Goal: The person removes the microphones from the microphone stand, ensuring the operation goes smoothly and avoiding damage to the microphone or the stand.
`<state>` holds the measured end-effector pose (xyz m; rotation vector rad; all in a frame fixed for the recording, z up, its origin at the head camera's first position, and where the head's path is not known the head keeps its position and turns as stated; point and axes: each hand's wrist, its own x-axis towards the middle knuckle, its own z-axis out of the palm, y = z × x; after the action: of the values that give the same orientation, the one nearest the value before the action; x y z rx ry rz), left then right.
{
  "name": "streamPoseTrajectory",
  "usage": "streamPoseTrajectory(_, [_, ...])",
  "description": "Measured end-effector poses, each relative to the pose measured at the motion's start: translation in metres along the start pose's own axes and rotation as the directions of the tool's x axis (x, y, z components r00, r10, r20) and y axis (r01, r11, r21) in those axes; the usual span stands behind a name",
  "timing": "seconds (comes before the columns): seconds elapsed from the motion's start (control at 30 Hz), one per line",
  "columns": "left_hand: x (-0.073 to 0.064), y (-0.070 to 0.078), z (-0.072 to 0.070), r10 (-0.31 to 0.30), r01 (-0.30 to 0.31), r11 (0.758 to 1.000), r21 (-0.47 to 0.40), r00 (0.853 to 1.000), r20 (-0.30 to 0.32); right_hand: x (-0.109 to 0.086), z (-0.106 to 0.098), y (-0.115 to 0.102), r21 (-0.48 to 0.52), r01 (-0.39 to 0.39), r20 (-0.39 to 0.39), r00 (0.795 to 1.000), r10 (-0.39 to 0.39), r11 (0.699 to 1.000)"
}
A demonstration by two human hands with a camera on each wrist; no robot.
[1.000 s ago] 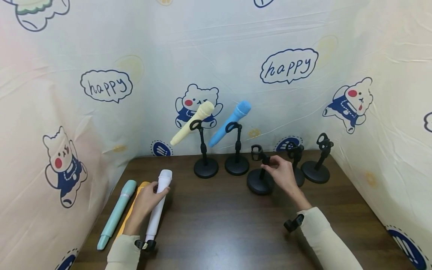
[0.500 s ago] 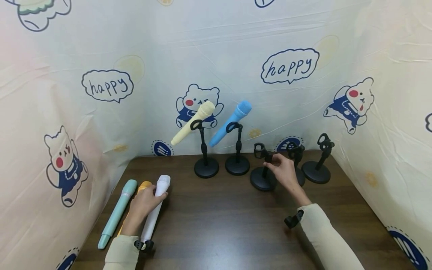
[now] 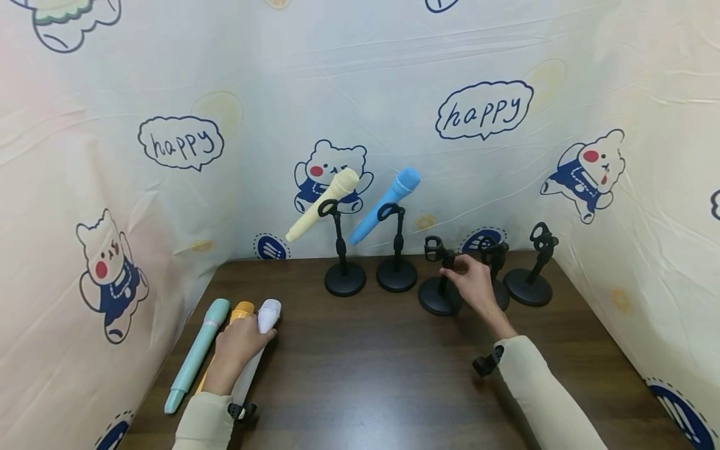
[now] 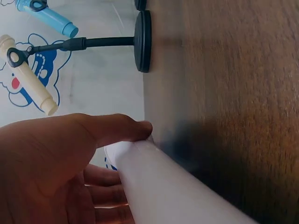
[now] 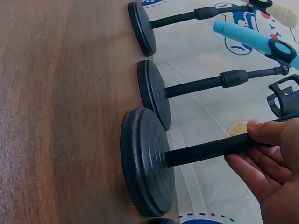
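Observation:
My left hand (image 3: 239, 347) grips a white microphone (image 3: 269, 314), thumb on one side and fingers on the other in the left wrist view. That microphone lies low over the table beside an orange microphone (image 3: 243, 309), which is partly hidden by the hand. Left of them is a mint-green microphone (image 3: 197, 356). My right hand (image 3: 475, 287) pinches the upright pole of a black microphone stand (image 3: 440, 300), whose holder ring is unfilled. In the right wrist view the stand's round base (image 5: 147, 163) is right at the tabletop.
At the back, a cream microphone (image 3: 309, 219) and a blue microphone (image 3: 371, 224) sit tilted in two black stands. Two more black stands, one partly hidden behind my right hand and a further stand (image 3: 529, 287), are at the right. Patterned cloth (image 3: 360, 94) walls the wooden table (image 3: 360, 375).
My left hand has brought the white microphone down and slightly left, next to the orange one. My right hand has shifted its stand a little back and to the right.

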<state>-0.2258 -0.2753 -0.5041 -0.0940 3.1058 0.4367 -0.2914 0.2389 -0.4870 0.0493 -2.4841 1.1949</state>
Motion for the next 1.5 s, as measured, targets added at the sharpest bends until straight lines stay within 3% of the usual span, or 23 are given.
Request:
streamPoseTrajectory(0.4, [-0.005, -0.001, -0.004, -0.014, 0.016, 0.999, 0.035, 0.999, -0.043, 0.006, -0.001, 0.002, -0.021, -0.002, 0.023, 1.0, 0.003, 1.0])
streamPoseTrajectory(0.67, [-0.005, -0.002, 0.007, -0.012, 0.018, 0.998, 0.053, 0.994, -0.104, 0.01, 0.0, 0.003, -0.044, 0.003, 0.009, 1.0, -0.002, 0.999])
streamPoseTrajectory(1.3, [-0.009, 0.009, 0.002, -0.02, 0.029, 0.996, 0.084, 0.993, -0.115, 0.011, -0.001, 0.001, 0.021, -0.049, 0.079, 0.996, 0.047, 0.999])
streamPoseTrajectory(1.4, [-0.009, 0.008, 0.001, -0.022, 0.032, 0.996, 0.084, 0.993, -0.115, 0.007, -0.001, -0.002, 0.027, -0.052, 0.063, 0.997, 0.05, 0.998])
streamPoseTrajectory(1.5, [-0.011, 0.009, 0.0, -0.004, 0.019, 0.996, 0.092, 0.987, -0.161, 0.0, -0.001, -0.005, 0.028, -0.059, 0.004, 0.998, 0.059, 0.998])
